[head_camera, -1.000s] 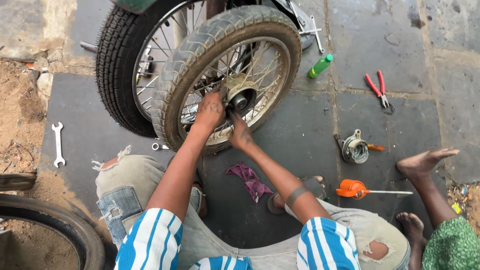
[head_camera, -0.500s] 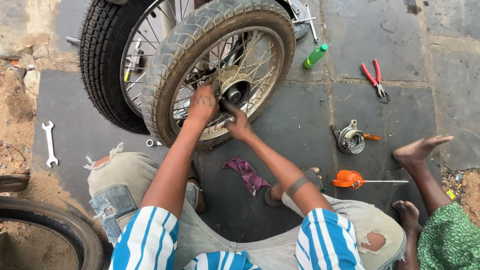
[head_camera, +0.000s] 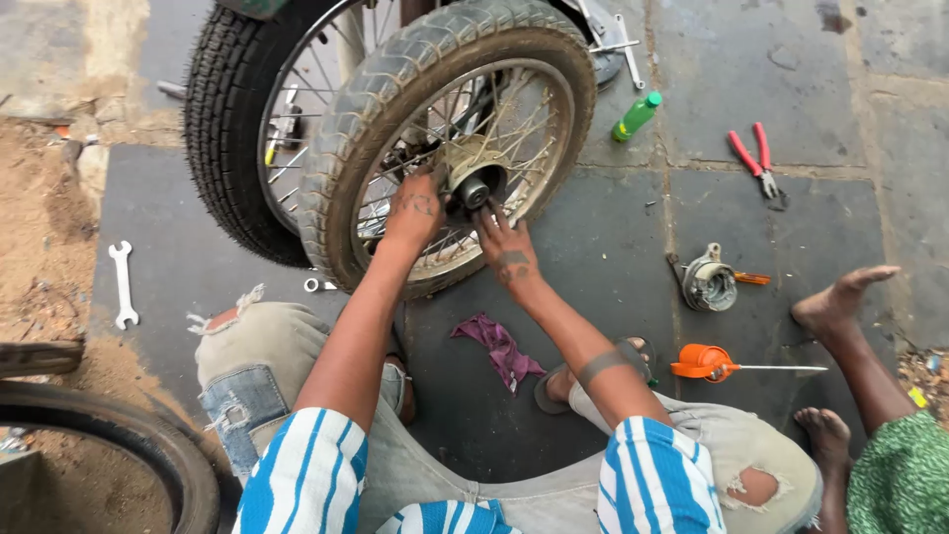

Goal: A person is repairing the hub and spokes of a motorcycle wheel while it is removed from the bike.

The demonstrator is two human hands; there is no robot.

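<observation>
nearest are the person's knees in torn pale trousers and blue-and-white striped sleeves. between the legs a purple rag (head_camera: 499, 346) lies on the dark stone floor (head_camera: 613, 237). at near left curves the edge of a black tyre (head_camera: 148, 445). at near right sits another person in a green garment, with a bare foot (head_camera: 840, 302) raised off the floor. left of that foot lie an orange oil can (head_camera: 704, 362) with a long thin spout and, a little farther, a round metal part (head_camera: 709, 284). at the left a white spanner (head_camera: 122, 285) rests on the floor.

farther on, the left hand (head_camera: 413, 208) presses flat on the spokes of the loose wheel (head_camera: 445, 138), just left of its hub (head_camera: 474, 188), fingers spread and clasping nothing. the right hand (head_camera: 506, 247) is just below and right of the hub, fingertips touching it, open, not closed round anything. the wheel stands tilted, leaning on a second wheel (head_camera: 247, 129) behind it on the left.

farthest, right of the wheels, lie a green bottle (head_camera: 636, 116) and red-handled pliers (head_camera: 758, 163).
</observation>
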